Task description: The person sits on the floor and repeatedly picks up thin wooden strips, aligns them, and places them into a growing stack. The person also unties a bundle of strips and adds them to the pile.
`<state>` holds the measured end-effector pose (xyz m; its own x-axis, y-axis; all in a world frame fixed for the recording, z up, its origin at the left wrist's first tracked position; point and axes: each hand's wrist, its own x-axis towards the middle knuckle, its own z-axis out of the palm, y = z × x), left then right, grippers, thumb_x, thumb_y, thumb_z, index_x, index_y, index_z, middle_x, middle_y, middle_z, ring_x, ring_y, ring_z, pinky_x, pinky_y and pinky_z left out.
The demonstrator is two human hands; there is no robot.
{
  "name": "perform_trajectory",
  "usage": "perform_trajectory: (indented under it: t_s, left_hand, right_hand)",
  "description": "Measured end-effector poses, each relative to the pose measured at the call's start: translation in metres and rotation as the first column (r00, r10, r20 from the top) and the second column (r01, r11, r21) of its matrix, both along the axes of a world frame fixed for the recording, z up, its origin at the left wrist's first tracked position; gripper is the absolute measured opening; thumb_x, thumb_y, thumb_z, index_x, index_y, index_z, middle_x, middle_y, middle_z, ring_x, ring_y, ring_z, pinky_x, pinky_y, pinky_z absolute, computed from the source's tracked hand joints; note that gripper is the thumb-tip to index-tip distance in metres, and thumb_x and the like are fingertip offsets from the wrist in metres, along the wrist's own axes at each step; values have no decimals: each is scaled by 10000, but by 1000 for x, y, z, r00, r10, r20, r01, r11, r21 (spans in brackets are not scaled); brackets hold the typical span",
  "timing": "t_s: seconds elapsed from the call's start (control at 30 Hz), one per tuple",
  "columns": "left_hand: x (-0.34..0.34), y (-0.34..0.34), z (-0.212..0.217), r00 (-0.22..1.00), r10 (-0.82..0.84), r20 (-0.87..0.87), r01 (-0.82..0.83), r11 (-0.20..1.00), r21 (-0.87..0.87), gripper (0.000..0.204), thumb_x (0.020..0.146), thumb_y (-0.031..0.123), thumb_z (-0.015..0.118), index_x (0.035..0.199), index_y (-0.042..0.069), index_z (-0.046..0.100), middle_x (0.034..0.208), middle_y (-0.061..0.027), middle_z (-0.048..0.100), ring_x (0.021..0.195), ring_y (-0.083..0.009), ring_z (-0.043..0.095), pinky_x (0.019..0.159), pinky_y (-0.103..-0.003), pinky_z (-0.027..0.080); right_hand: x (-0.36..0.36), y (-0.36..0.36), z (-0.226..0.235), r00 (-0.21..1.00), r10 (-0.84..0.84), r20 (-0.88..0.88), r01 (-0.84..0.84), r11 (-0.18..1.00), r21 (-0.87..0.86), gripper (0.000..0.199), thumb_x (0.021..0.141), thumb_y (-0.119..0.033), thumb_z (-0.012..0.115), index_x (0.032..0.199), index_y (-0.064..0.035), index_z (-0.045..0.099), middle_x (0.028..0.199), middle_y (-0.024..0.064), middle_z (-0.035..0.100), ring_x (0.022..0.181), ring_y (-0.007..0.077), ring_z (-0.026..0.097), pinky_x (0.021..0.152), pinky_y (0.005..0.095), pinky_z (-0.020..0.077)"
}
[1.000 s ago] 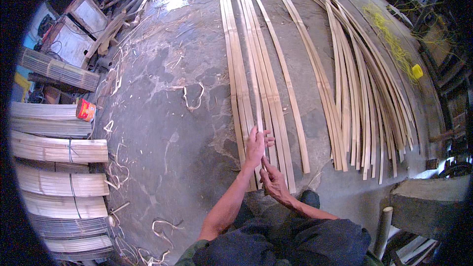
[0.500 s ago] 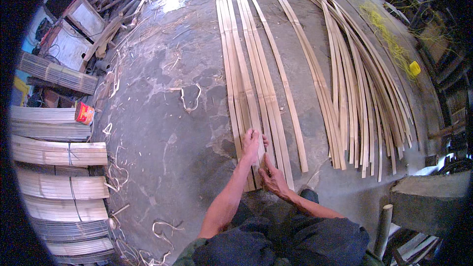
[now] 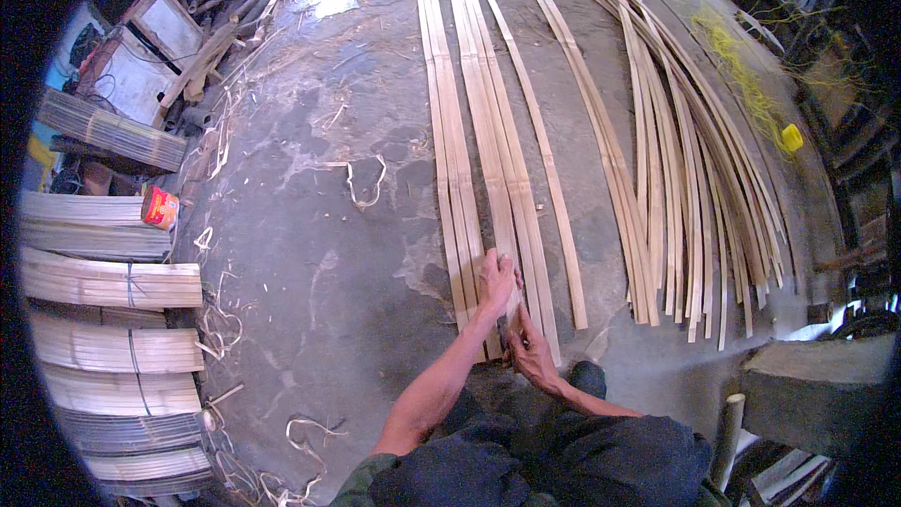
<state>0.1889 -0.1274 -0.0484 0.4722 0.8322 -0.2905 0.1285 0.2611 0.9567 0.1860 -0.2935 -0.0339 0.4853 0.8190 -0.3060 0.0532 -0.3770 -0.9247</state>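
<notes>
— Where are the hands?

— Left hand (image 3: 495, 284) lies flat on the strips (image 3: 488, 169) laid side by side on the floor (image 3: 319, 225); right hand (image 3: 531, 353) grips their near ends, just beside it.

— Anything else?

— A loose pile (image 3: 694, 178) of strips fans out to the right (well apart), tied bundles (image 3: 108, 282) stack at the left, with a red can (image 3: 160, 207) nearby.

Two hands, the left hand (image 3: 495, 280) and the right hand (image 3: 531, 353), rest on a laid-out row of roughly eight long bamboo strips (image 3: 488, 131), beside one large fanned pile of strips (image 3: 685, 160), about six tied bundles (image 3: 108, 282), one red can (image 3: 160, 207) and one yellow object (image 3: 792, 137).
</notes>
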Motion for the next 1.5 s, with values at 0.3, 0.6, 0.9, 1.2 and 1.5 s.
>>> perform_trajectory:
  t_s: [0.3, 0.6, 0.9, 1.2, 1.5]
  left_hand:
    - [3, -8, 49, 998, -35, -53, 40, 993, 109, 292, 1006, 295, 429, 955, 12, 480, 746, -126, 594, 647, -207, 611, 599, -363, 503]
    - [0, 7, -5, 871, 157, -465, 237, 695, 679, 250, 824, 91, 601, 1019, -29, 501, 1001, -235, 537, 955, -411, 534, 815, -473, 439]
    - [5, 7, -26, 744, 239, -624, 454, 505, 734, 180, 821, 58, 539, 977, -18, 489, 969, -224, 547, 921, -394, 565, 794, -493, 457]
    - [2, 16, -2, 960, 182, -215, -126, 960, 250, 311, 822, 122, 628, 1034, -26, 454, 855, -201, 615, 785, -288, 623, 708, -439, 474]
    - [-9, 2, 18, 963, 209, -171, -75, 816, 574, 510, 895, 193, 553, 1336, -25, 419, 902, -279, 639, 805, -406, 631, 722, -482, 469]
  right_hand:
    - [5, 0, -5, 916, -163, 367, 81, 970, 230, 560, 969, -100, 501, 1483, -71, 281, 713, 20, 539, 596, 85, 499, 522, 252, 428]
    - [17, 8, 19, 978, -206, 38, 206, 978, -11, 540, 972, -145, 536, 1471, -107, 332, 692, -16, 502, 578, 71, 457, 503, 235, 406]
    - [19, 5, 7, 981, -177, 75, 174, 983, 52, 545, 979, -168, 538, 1478, -133, 322, 670, -32, 489, 558, 65, 436, 485, 238, 404]
    - [16, 5, 27, 987, -158, 34, 157, 987, 15, 556, 981, -174, 534, 1486, -149, 303, 647, -37, 487, 523, 65, 444, 467, 237, 402]
    - [2, 3, 10, 981, -191, -26, 191, 981, 13, 563, 976, -216, 544, 1482, -151, 306, 642, -1, 458, 559, 91, 434, 515, 257, 420]
